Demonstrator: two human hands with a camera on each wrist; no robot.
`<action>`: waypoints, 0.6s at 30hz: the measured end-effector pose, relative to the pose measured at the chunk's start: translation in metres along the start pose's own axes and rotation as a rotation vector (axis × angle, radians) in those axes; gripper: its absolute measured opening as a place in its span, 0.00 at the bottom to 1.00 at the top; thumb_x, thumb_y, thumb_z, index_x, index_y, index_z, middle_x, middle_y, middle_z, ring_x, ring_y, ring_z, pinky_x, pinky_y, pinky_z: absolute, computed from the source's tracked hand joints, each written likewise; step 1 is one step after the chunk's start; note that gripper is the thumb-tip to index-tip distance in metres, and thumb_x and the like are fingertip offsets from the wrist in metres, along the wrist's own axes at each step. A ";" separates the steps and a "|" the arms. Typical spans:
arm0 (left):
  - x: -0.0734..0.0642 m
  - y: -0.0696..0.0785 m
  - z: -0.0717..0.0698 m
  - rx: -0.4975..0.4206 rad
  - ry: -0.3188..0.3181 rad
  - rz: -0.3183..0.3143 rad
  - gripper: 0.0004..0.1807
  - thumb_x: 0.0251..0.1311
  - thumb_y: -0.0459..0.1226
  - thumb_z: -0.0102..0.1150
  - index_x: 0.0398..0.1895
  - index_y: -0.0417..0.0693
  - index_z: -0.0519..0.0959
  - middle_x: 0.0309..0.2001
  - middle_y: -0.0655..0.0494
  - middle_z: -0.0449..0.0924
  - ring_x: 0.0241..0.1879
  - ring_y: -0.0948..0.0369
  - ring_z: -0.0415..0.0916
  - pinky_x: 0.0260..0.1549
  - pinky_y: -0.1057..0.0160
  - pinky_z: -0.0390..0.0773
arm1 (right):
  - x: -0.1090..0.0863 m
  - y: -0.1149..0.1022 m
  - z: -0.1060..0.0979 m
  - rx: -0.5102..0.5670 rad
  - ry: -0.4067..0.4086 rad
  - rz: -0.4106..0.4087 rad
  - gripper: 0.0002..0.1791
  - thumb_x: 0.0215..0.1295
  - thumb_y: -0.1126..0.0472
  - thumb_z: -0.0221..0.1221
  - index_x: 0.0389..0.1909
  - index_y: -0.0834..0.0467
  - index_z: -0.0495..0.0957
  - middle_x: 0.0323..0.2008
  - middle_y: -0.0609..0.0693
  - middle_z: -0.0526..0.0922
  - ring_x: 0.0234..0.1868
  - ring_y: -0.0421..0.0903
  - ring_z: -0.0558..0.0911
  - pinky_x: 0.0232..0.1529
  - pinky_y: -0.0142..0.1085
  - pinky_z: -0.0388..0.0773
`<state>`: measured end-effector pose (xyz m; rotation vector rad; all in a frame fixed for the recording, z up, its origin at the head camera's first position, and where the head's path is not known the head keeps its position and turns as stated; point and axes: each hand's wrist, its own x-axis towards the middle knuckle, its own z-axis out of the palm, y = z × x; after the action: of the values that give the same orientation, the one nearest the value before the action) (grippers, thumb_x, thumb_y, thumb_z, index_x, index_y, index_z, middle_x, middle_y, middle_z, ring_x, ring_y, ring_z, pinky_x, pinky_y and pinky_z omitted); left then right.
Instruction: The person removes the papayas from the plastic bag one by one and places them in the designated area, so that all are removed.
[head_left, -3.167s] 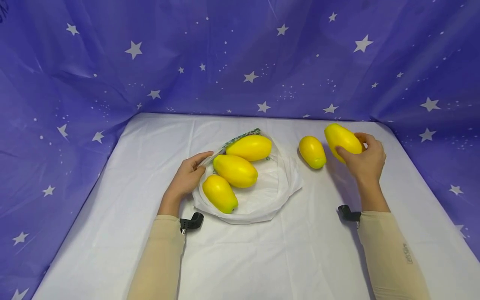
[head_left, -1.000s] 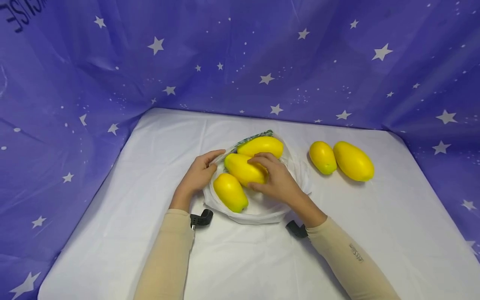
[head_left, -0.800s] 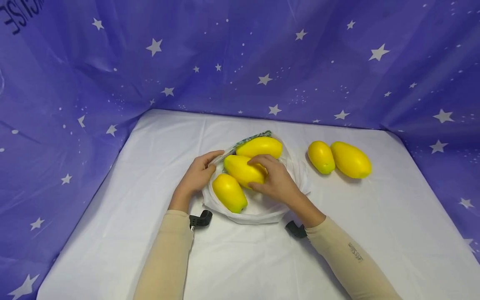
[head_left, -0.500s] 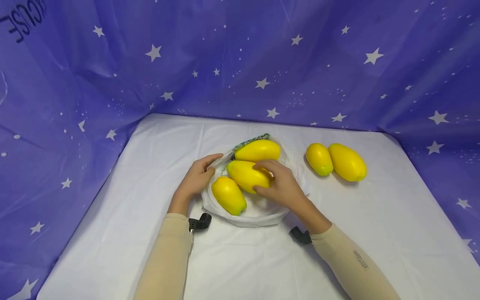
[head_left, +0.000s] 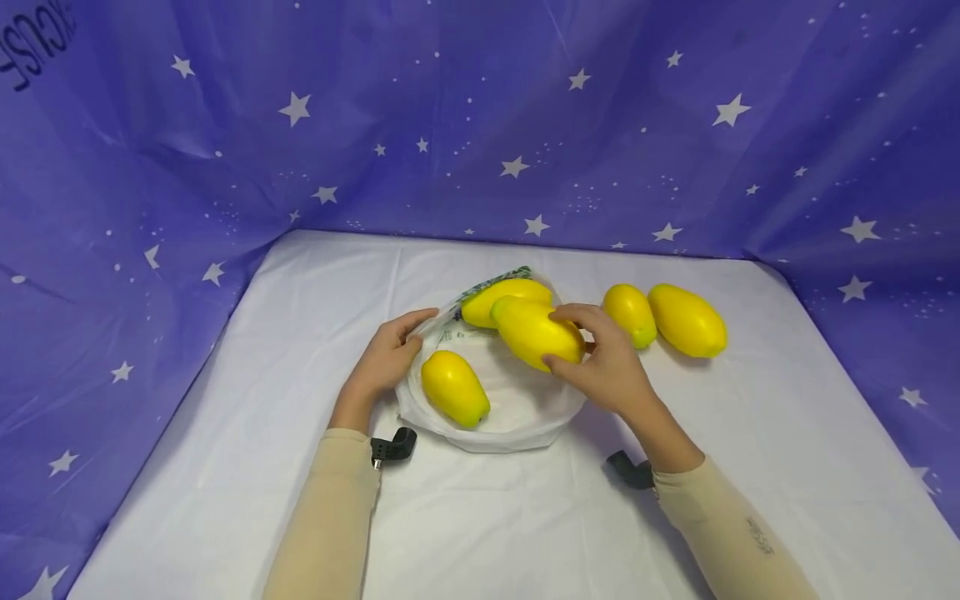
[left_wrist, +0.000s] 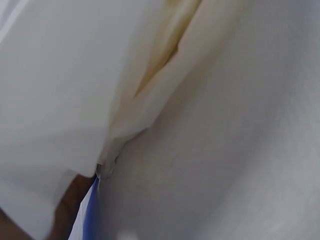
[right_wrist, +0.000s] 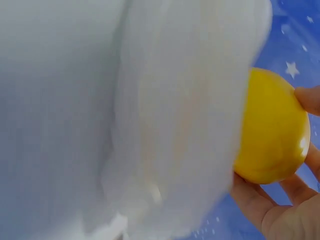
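Observation:
A white plastic bag [head_left: 517,425] lies with its mouth spread wide. My left hand [head_left: 384,357] pinches its left rim, thumb on the inside; the left wrist view is mostly filled by bag film [left_wrist: 60,100]. Over the bag's right side, my right hand [head_left: 611,367] holds a yellow papaya [head_left: 534,332] by its near end, thumb and fingers on opposite sides. The right wrist view has that papaya [right_wrist: 272,130] rising past the bag's edge. Still inside the bag are one papaya [head_left: 453,390] at the front left and another [head_left: 501,298] at the back, partly hidden by the held one.
A small papaya [head_left: 628,312] and a larger one [head_left: 686,321] lie side by side on the white tablecloth [head_left: 787,400], right of the bag. A blue star-printed curtain [head_left: 480,108] surrounds the table's back and sides.
Earlier the right hand set a large papaya down on the right, then reached into the bag. It has now lifted the middle papaya up and rightward. The left hand stays at the rim.

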<state>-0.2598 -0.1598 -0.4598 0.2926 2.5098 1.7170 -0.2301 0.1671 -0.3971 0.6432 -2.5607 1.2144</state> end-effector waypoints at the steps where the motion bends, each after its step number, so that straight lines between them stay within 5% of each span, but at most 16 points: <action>1: 0.000 0.000 0.000 0.002 -0.001 0.001 0.25 0.70 0.31 0.42 0.68 0.56 0.70 0.66 0.56 0.70 0.63 0.57 0.66 0.64 0.53 0.63 | 0.000 0.000 -0.005 0.013 0.017 0.007 0.30 0.47 0.62 0.74 0.55 0.52 0.78 0.55 0.45 0.78 0.54 0.46 0.75 0.41 0.47 0.80; 5: -0.001 0.000 -0.001 0.012 -0.001 0.005 0.25 0.70 0.31 0.41 0.68 0.56 0.70 0.66 0.55 0.69 0.63 0.57 0.66 0.64 0.52 0.63 | -0.002 0.003 -0.023 0.026 0.093 0.030 0.30 0.46 0.65 0.75 0.54 0.52 0.79 0.54 0.46 0.77 0.51 0.47 0.76 0.41 0.47 0.80; 13: -0.001 -0.001 0.000 0.012 0.003 0.001 0.25 0.70 0.32 0.42 0.68 0.57 0.71 0.66 0.56 0.70 0.62 0.59 0.66 0.64 0.54 0.64 | -0.006 0.014 -0.059 -0.056 0.262 0.075 0.30 0.44 0.65 0.75 0.53 0.53 0.81 0.52 0.44 0.79 0.49 0.46 0.77 0.39 0.25 0.77; 18: -0.001 -0.003 0.000 0.006 0.007 0.004 0.25 0.69 0.31 0.42 0.68 0.57 0.71 0.66 0.55 0.70 0.61 0.59 0.67 0.63 0.54 0.65 | -0.011 0.023 -0.079 -0.099 0.351 0.147 0.30 0.46 0.64 0.75 0.54 0.54 0.81 0.52 0.46 0.79 0.49 0.47 0.77 0.41 0.23 0.75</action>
<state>-0.2595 -0.1607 -0.4624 0.2933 2.5214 1.7154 -0.2301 0.2444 -0.3676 0.1996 -2.3819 1.1199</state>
